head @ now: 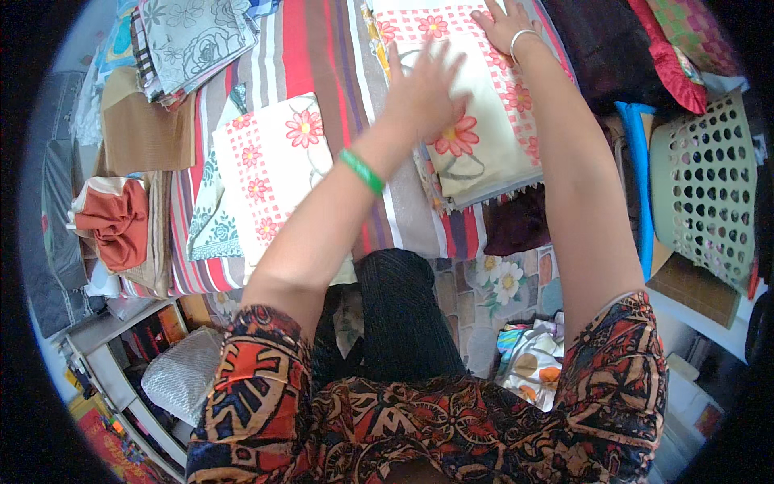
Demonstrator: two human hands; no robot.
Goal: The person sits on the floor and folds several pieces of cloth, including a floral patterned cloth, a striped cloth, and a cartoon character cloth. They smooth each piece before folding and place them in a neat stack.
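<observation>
Before me a folded white cloth (493, 163) with printed red flowers and a checked border tops a stack of fabrics on the bed. My right hand (507, 33) lies with fingers spread on its far part, a silver bangle at the wrist. My left hand (426, 88), blurred, has its fingers apart over the middle of the same cloth; whether it touches is unclear. A green bangle (361, 171) circles my left wrist. To the left, a matching flowered cloth (275, 157) lies folded, partly covered by my forearm, above a white cloth with teal roses (211, 212).
A striped bedspread (338, 60) covers the bed. Folded fabrics (193, 45), a brown cloth (148, 121) and a rust-coloured cloth (115, 221) lie left. At right stands a pale green perforated plastic basket (704, 187). A white patterned cloth (535, 363) lies low on the right.
</observation>
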